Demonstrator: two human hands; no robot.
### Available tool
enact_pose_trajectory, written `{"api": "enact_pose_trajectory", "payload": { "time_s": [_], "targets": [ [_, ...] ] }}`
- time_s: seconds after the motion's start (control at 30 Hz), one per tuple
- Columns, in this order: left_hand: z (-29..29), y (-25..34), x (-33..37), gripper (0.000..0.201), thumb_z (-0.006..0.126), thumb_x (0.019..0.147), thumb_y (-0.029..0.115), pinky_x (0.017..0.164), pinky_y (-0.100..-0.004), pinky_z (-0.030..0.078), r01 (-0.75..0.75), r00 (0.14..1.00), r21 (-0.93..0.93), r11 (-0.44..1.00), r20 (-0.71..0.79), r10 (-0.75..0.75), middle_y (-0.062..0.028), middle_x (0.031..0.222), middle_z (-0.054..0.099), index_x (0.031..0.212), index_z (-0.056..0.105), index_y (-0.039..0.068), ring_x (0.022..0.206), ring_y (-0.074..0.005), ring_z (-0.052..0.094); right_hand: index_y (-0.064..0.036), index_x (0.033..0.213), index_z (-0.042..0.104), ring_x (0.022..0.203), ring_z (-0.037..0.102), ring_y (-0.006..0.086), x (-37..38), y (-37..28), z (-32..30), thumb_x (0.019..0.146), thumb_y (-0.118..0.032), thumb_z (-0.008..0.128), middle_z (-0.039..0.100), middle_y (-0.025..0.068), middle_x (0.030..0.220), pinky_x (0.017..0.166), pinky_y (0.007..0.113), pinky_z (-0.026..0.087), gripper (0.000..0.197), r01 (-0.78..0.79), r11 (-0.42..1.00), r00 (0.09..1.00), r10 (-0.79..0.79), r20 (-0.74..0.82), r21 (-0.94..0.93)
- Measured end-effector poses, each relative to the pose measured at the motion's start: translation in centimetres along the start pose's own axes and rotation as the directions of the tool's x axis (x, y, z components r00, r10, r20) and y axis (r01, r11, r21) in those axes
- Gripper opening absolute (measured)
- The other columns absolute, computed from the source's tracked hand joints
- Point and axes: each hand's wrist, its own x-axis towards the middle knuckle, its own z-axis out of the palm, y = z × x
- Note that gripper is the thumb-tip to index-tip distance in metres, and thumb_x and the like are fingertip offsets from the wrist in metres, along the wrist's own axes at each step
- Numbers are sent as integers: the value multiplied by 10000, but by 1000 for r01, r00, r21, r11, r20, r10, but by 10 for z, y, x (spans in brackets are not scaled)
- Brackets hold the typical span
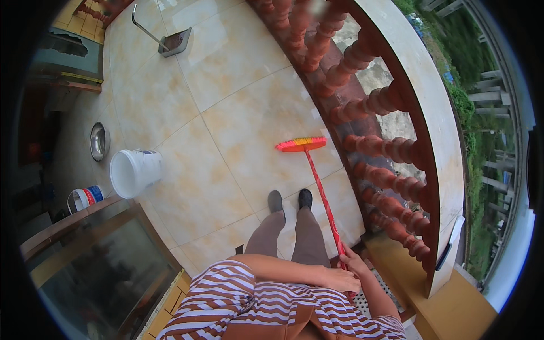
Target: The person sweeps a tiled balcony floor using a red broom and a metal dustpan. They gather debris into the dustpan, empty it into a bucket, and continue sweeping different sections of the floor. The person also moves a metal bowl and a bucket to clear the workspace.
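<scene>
A red broom [323, 197] slants away from my body, its handle spiral-patterned and its head of orange and yellow bristles down on the tiled floor [224, 136] ahead of my feet. My right hand [353, 263] wraps round the handle, close to my waist. Just below it, my left hand [340, 279] reaches across my body and closes round the top end of the handle; its fingers are partly hidden. Far off at the upper left, a long-handled grey dustpan [184, 43] stands on the tiles with dark matter inside.
To the left stand a white bucket [136, 174], a metal basin [100, 141] and a smaller white, red and blue bucket [93, 195]. A glass-paned wooden frame [107, 272] is at the lower left. A balustrade with red balusters [377, 105] borders the right, with a phone-like object [447, 249] on its rail.
</scene>
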Motion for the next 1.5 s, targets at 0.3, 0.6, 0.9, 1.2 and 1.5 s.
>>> {"api": "enact_pose_trajectory", "payload": {
  "time_s": [0.3,0.6,0.9,1.2,1.5],
  "targets": [
    [-45,-12,-200,159,645,821,128,688,-289,519,616,-116,-582,530,-733,-670,-79,834,676,954,646,41,751,-160,663,-310,1410,395,454,509,194,170,-148,11,930,-253,447,562,97,684,421,359,454,486,41,791,918,-272,-290,-610],
    [-17,-7,-253,142,627,849,133,664,-273,523,159,-456,-852,499,-512,-728,-90,775,677,900,647,3,708,-145,654,-236,1391,425,608,617,257,199,-277,20,917,-218,476,643,174,837,610,370,510,476,367,621,811,-579,-89,-693],
    [25,-34,-250,149,635,843,137,642,-271,527,-6,-580,-900,437,-353,-735,-109,729,675,858,644,-11,663,-158,654,-388,1368,411,885,620,404,70,-113,-96,900,-254,512,636,221,1001,785,471,499,498,-85,364,909,-353,-222,-927],
    [-6,14,-297,131,639,822,132,620,-259,516,178,-722,-859,479,-445,-530,-80,696,672,814,653,3,642,-133,647,-330,1401,404,451,527,157,240,-407,154,935,-211,409,535,64,615,421,316,445,481,364,756,899,-438,-7,-545],
    [-19,-12,-389,122,641,797,128,585,-274,523,-56,-690,-910,411,-262,-675,-81,667,663,796,645,6,599,-146,642,-390,1373,438,403,410,93,155,-290,63,958,-186,434,463,4,567,361,257,368,463,179,797,919,-345,-192,-577]
  ]
}}
